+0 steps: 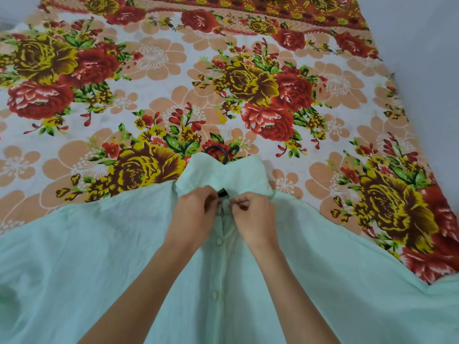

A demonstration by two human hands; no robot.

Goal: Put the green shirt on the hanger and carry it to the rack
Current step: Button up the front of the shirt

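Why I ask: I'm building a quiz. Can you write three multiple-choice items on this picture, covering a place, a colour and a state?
1. Where does the hanger's hook show?
A. above the collar
B. by the hem
C. under a sleeve

2. What colour is the shirt?
A. red
B. pale green
C. black

3. What are the left hand and right hand doing?
A. lying flat
B. pinching the placket
C. lifting the shirt

Key: 1 A, the dark hook pokes out past the collar. 2 B, the cloth is pale mint. 3 B, the fingers of both hands curl onto the button strip just below the collar.
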